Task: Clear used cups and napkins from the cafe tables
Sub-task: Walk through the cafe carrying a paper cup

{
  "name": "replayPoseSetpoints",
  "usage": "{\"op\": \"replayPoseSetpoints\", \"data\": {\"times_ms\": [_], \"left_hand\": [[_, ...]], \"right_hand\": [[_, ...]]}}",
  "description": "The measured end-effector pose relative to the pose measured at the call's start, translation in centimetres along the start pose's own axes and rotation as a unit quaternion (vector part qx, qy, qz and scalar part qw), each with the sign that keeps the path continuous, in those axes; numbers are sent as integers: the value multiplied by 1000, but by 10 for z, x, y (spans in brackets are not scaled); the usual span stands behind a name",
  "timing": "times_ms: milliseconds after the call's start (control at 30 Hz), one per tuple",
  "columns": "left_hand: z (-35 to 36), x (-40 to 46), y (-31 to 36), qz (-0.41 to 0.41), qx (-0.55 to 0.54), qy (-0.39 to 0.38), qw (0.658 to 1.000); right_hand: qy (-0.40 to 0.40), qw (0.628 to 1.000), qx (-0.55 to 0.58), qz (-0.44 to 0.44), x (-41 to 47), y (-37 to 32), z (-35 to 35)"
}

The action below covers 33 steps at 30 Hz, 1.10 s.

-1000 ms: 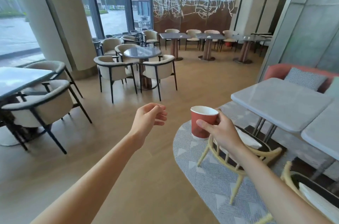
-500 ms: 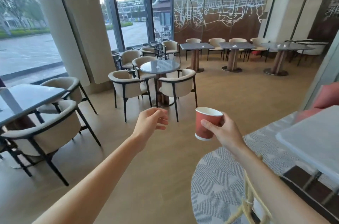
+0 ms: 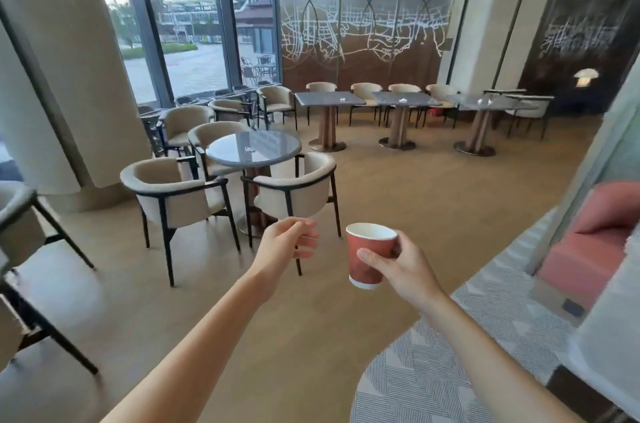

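My right hand (image 3: 405,266) grips a red paper cup (image 3: 369,254) with a white rim, held upright in the air in front of me over the wooden floor. My left hand (image 3: 287,247) floats to the left of the cup with its fingers loosely curled and nothing in it. Ahead stands a round grey table (image 3: 221,154) with a small pale item (image 3: 250,148) on top. Farther back, three square tables (image 3: 311,100) each carry a small white item (image 3: 343,99).
Beige armchairs (image 3: 173,194) ring the round table; another chair (image 3: 20,249) is close on my left. A wide column (image 3: 65,59) stands at the left by the windows. A patterned grey rug (image 3: 467,353) and a pink sofa (image 3: 595,242) lie to my right.
The view has swung left and forward, away from the white tables and wicker chairs. The round table and back tables now sit nearer the centre. Both hands keep their pose with the cup.
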<state>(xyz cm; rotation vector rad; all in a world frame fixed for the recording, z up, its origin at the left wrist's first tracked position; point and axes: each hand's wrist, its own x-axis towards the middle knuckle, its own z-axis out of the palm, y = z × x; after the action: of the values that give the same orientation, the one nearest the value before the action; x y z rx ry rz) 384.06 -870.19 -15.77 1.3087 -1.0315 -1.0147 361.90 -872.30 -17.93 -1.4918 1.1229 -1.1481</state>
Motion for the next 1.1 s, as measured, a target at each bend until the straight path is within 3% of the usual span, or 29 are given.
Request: {"op": "replayPoseSetpoints", "data": {"times_ms": [200,500,700,1100], "left_hand": [[20,169,34,18,-7,-51,999],[84,382,-10,4,40,-136,990],[127,548,-7,-5,40,-130,991],[175,859,12,29,51,-85,995]], "right_hand": [[31,999,6,3,154,-4,3],[79,996,-1,29,347,73,-34],[95,995,-4,23,522,100,-69],[48,998,-32,-3,850,135,-77]]}}
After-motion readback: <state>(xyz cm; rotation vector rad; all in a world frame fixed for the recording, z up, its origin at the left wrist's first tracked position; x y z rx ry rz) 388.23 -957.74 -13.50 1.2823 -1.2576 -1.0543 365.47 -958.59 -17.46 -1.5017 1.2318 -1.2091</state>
